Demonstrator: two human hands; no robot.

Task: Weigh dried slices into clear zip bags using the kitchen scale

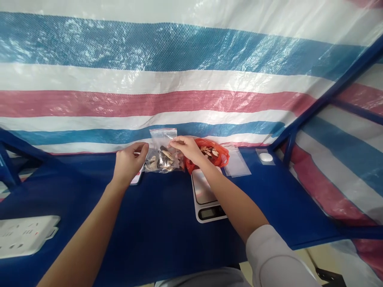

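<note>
Standing with its long axis upright and its mouth at the top, a clear zip-top bag lies between the 2 hands, toward the far edge of the blue table, with dark and pale dried slices gathered in its bottom. From the left hand it lies just to the right; from the right hand it lies directly to the left, and the right is the nearer of the 2, its thumb and fingertips appearing pinched on the bag's upper right edge. That forearm reaches in diagonally over the kitchen scale, palm turned down, wrist nearly straight. The left forearm rises from the lower left, wrist bent toward the bag, fingers curled, with thumb and forefinger close together; whether they grip anything, I cannot tell. Beside the right hand sits an open red plastic bag of similar slices, and by the left wrist a phone-like device partly shows.
</note>
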